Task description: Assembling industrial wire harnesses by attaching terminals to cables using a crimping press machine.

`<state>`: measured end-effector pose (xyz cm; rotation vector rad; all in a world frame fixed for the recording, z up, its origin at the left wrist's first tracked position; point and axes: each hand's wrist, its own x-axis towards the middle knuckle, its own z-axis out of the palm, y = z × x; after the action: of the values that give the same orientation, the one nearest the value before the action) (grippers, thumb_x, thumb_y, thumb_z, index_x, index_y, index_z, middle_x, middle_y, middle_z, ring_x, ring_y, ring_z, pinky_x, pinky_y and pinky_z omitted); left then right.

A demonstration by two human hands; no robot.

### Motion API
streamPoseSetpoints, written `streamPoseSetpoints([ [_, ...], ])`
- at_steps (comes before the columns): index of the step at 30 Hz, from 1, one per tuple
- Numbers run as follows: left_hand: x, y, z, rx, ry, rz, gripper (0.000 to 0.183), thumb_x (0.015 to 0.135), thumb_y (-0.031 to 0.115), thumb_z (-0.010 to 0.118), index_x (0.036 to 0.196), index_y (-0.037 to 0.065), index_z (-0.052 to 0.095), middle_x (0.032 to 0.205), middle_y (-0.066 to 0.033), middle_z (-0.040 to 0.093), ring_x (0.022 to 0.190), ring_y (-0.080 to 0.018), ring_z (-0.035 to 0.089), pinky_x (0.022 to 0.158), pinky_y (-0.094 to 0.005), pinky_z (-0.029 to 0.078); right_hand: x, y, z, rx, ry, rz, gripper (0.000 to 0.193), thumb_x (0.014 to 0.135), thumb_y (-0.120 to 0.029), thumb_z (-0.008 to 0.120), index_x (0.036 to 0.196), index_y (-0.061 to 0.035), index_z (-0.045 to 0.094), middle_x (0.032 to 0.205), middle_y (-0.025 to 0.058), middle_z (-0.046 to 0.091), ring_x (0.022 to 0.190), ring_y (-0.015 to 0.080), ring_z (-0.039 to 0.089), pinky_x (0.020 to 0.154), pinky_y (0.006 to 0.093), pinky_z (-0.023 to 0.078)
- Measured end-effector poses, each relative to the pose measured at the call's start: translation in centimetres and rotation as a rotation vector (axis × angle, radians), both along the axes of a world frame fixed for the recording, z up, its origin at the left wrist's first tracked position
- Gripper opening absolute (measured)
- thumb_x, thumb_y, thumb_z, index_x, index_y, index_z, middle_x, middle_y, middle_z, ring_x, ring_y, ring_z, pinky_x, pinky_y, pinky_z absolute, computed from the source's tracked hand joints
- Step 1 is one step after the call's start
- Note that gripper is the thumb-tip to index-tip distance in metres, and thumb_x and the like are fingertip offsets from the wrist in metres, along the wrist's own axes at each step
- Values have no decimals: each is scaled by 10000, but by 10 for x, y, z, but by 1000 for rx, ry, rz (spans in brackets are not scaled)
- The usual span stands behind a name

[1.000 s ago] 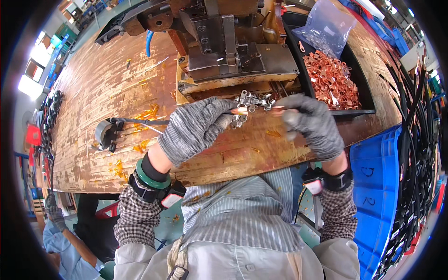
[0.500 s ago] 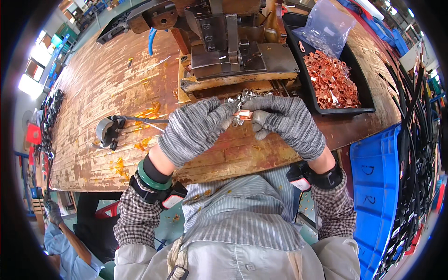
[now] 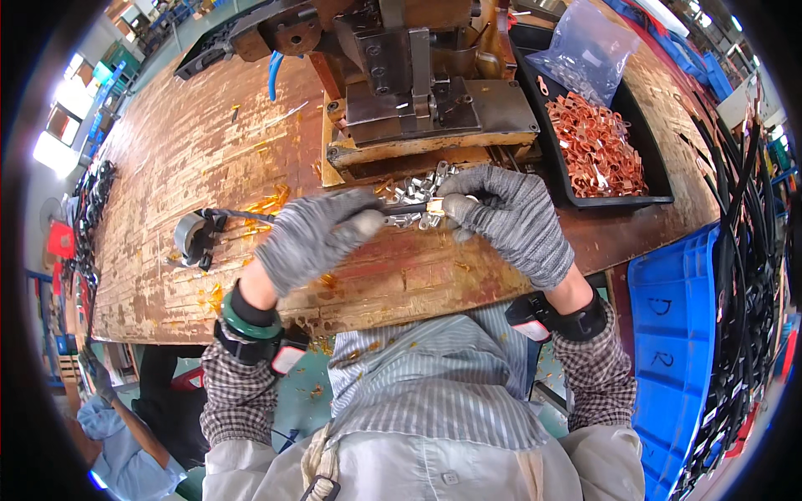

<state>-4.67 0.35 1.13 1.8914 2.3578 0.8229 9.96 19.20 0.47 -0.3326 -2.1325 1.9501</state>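
Note:
A black cable (image 3: 404,209) runs between my two grey-gloved hands, above the worn wooden tabletop. My left hand (image 3: 322,238) is closed loosely round it, its fingers slightly blurred. At the cable's bright copper-coloured end (image 3: 435,205), the thumb and fingers of my right hand (image 3: 511,219) are pinched together. Whether a lug is also between those fingertips is hidden. A small pile of silver cable lugs (image 3: 420,185) lies just behind and beneath the cable. On the left, more of the cable leads toward a roll of black tape (image 3: 194,238).
A heavy metal press (image 3: 409,108) stands just beyond my hands. To its right, a black tray (image 3: 622,199) holds copper lugs (image 3: 597,146) and a clear plastic bag (image 3: 582,50). A blue crate (image 3: 672,334) and black cables (image 3: 739,275) are at the right. Another person (image 3: 125,442) works lower left.
My left hand has drawn left and slightly down, away from the right, exposing a stretch of black cable and more silver lugs. The right hand stays nearly in place.

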Motion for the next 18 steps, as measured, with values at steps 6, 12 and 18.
streamPoseSetpoints([
  [6, -27, -11, 24, -199, -480, 50, 249, 868, 210, 548, 960, -12, 612, 745, -136, 600, 654, -198, 563, 620, -297, 449, -15, 7, -2, -202, 135, -5, 161, 804, -107, 624, 907, 16, 617, 770, 32, 622, 639, 87, 588, 586, 210, 487],
  [12, -48, -1, 24, -34, -245, 25, 215, 823, 188, 590, 938, 13, 637, 799, -146, 635, 673, -257, 615, 613, -298, 475, -39, 22, 9, -241, 138, -56, 214, 774, -121, 670, 947, 2, 638, 798, 40, 636, 641, 81, 589, 560, 205, 495],
  [18, -57, 8, 32, 11, -102, 59, 190, 806, 191, 605, 895, 28, 646, 718, -125, 614, 614, -265, 581, 585, -308, 467, -42, 37, 19, -334, 120, -33, 216, 793, -114, 644, 967, 12, 631, 847, 80, 646, 708, 126, 630, 624, 205, 527],
])
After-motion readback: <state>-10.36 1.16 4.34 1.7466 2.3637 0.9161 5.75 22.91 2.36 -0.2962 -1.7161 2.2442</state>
